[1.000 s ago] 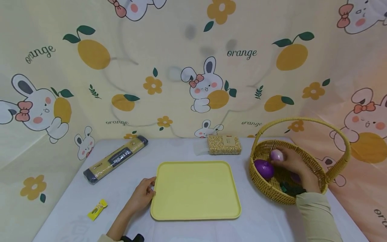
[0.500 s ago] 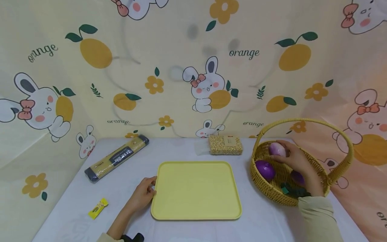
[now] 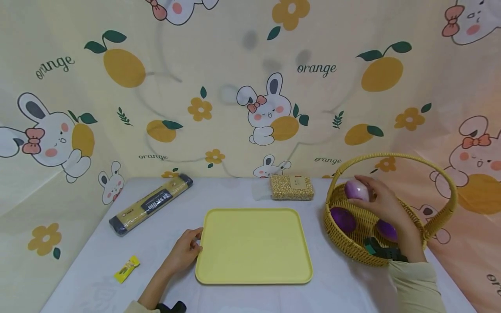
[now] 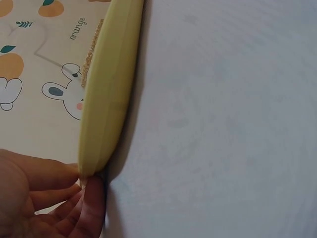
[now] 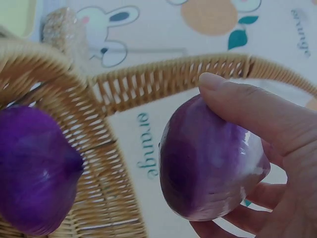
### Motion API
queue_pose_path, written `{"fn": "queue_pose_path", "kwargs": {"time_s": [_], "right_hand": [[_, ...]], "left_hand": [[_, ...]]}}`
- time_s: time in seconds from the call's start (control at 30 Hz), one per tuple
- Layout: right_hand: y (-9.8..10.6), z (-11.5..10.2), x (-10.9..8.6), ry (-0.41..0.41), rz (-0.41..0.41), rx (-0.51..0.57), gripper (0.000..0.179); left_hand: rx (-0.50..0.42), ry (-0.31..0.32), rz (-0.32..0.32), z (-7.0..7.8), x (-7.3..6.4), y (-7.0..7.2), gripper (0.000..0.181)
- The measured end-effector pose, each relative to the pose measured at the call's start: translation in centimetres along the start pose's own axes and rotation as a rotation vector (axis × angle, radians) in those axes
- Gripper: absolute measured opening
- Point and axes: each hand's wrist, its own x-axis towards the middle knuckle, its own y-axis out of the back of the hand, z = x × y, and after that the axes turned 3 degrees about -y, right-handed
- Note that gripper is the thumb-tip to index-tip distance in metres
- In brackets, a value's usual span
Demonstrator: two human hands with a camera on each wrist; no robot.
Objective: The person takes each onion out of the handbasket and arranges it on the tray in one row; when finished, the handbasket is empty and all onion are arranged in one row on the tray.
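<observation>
My right hand (image 3: 385,204) grips a glossy purple-and-white onion (image 3: 357,190) over the wicker basket (image 3: 340,243), under its arched handle. Up close in the right wrist view, thumb and fingers curl round the onion (image 5: 213,158). A darker purple onion (image 3: 343,220) lies inside at the left, and another purple one (image 3: 386,230) is partly hidden by my right wrist. My left hand (image 3: 183,252) pinches the left edge of a pale yellow tray (image 3: 254,248); in the left wrist view its thumb and fingers (image 4: 91,203) meet at the tray's corner.
A bag of yellowish grains (image 3: 291,188) lies behind the tray. To the left are a long pack of noodles (image 3: 151,204) and a small yellow sachet (image 3: 127,269). A printed cloth backdrop (image 3: 211,65) rises behind the white-covered table (image 3: 235,300).
My right hand has lifted the onion up from inside the basket toward its handle, uncovering more of the onion near my wrist. My left hand stays at the tray's edge.
</observation>
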Motion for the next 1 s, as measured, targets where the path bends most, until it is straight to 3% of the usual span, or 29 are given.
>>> {"fn": "queue_pose_path", "kwargs": {"time_s": [0.37,0.7,1.0], "right_hand": [[0.6,-1.9,-0.1,0.07,0.035,-0.008,0.069],[1.0,-3.2,-0.6,0.004,0.018,0.014,0.07],[0.9,-4.4,-0.9,0.079,0.029,0.008,0.07]], "left_hand": [[-0.002,-0.003,0.002,-0.1,0.0,0.0,0.05],[0.005,0.017,0.0,-0.2,0.1,-0.1,0.052],[0.011,-0.008,-0.002,-0.1,0.0,-0.1,0.051]]}}
